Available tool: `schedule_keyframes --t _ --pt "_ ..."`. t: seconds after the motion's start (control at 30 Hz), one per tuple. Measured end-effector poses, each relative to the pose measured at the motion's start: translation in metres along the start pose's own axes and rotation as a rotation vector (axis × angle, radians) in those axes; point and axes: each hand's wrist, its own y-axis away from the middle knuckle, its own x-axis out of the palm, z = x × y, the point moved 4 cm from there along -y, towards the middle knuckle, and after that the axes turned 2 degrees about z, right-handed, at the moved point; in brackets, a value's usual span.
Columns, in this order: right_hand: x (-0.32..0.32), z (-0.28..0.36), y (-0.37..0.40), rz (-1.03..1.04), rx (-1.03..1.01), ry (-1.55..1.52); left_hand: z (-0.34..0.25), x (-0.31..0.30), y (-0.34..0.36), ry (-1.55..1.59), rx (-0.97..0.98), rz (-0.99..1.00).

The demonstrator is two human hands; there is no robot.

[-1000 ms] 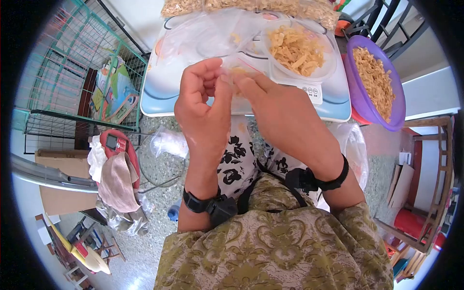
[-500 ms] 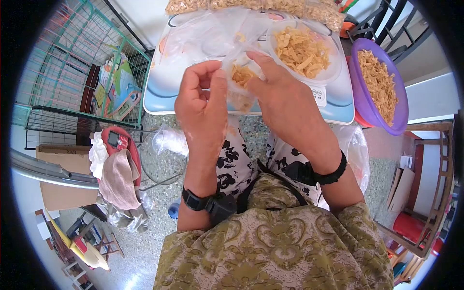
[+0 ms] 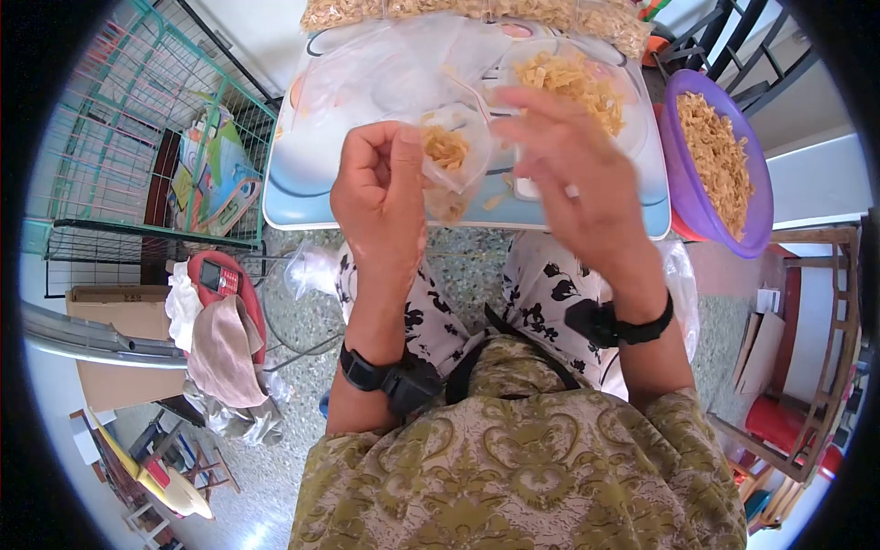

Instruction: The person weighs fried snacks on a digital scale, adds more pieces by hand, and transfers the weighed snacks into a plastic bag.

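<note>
My left hand pinches the rim of a small clear plastic bag at its left side. The bag's mouth gapes, and some dried yellowish-brown strips lie inside. To the right of the bag, my right hand is raised and smeared by motion, its fingers spread and nothing visible in them. Behind that hand, more dried strips fill a pale shallow bowl, which appears to stand on a white scale mostly hidden by the hand.
Clear plastic bags lie on the low white-and-blue table. Filled packs line its back edge. A purple basin of strips stands at the right. On the left are a wire cage and a phone on a red seat.
My right hand has drawn away from the bag to the right, and its fingers have spread. The bag's mouth now shows wider, still in my left hand.
</note>
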Motion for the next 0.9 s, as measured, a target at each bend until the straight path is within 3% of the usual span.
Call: schedule_keyframes --t 0.07,0.13,0.33,0.47,0.6,0.83,0.9 --pt "-0.019 -0.009 0.007 -0.076 0.056 -0.03 0.002 0.0 -0.004 0.009 -0.003 -0.018" --pt "-0.034 -0.026 0.016 -0.123 0.266 -0.054 0.003 0.002 -0.008 0.021 -0.003 -0.037" --pt "-0.046 -0.04 0.035 -0.133 0.435 0.067 0.008 0.009 -0.018 0.102 0.032 -0.065" --pt "-0.047 -0.023 0.04 -0.059 0.406 0.197 0.011 0.022 -0.032 0.166 0.03 -0.078" --pt "-0.005 0.008 0.045 0.217 0.143 0.13 0.018 0.026 -0.037 0.196 0.042 -0.107" --pt "0.049 0.002 0.059 0.328 0.275 0.174 0.039 0.017 -0.033 0.156 0.074 -0.102" --pt "0.057 -0.004 0.064 0.39 0.395 0.259 0.041 0.019 -0.032 0.185 0.084 -0.077"
